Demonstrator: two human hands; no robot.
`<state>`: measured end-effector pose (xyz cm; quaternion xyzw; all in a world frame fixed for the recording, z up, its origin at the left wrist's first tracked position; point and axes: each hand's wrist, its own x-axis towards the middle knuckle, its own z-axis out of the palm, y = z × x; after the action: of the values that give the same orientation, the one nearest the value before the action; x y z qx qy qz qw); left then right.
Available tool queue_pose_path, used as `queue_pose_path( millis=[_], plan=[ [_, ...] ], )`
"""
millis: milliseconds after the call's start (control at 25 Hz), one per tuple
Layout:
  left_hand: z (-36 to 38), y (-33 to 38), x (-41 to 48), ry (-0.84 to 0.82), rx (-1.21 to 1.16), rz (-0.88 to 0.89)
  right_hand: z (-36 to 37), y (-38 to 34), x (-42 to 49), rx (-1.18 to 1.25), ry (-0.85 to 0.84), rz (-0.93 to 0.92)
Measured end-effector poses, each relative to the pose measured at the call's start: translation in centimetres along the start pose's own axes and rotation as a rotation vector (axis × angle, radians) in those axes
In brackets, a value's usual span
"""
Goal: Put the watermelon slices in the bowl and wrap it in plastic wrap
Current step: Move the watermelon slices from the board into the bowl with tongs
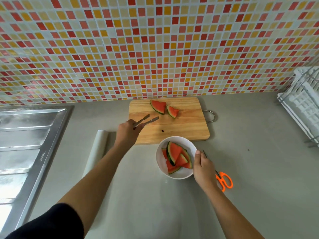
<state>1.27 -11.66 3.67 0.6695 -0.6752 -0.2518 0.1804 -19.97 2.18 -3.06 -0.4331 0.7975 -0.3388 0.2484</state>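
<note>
A steel sink (25,135) was set into the table (138,195) along its left edge. Just right of it lay a roll of plastic wrap (99,149), running from the near side toward the far side, with the left forearm crossing in front of part of it.

The left hand (126,133) hovered over the near-left corner of a wooden cutting board (181,128), its fingers (133,124) curled round the handle end of metal tongs (146,120). The tongs' two arms stood apart with nothing between them. Their tips pointed toward the table's far edge.

The cutting board lay at that far edge, close under the tiled wall (155,49), with a wire loop at its right end. Two watermelon slices (158,106) lay side by side on its far part, just beyond and to the right of the tongs' tips and not touched by them.

A white bowl (179,175) stood on the table at the board's near edge, to the right of the left hand. More slices in the bowl (176,156) were piled against one another, well apart from the tongs.

The right hand (203,168) gripped the bowl at its right side, thumb (197,153) laid on the rim. Its other fingers were out of sight behind the bowl's outer wall. Orange-handled scissors (224,181) lay on the table just right of the bowl, partly under that hand. A white dish rack (303,100) stood at the far-right corner.
</note>
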Motion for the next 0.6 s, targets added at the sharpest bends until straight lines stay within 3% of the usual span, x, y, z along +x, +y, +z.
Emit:
queue_pose_path(
  millis=[240,480,600],
  plan=[
    [6.8,1.6,2.6,0.076,-0.058,-0.103,0.2,0.4,0.0,0.022,0.028,-0.009],
    [7.3,-0.7,2.7,0.204,-0.096,-0.234,0.4,0.5,0.0,0.017,0.027,0.012],
    [7.3,-1.4,2.6,0.215,-0.096,-0.204,0.3,0.5,0.1,0.035,0.018,0.009]
  ],
)
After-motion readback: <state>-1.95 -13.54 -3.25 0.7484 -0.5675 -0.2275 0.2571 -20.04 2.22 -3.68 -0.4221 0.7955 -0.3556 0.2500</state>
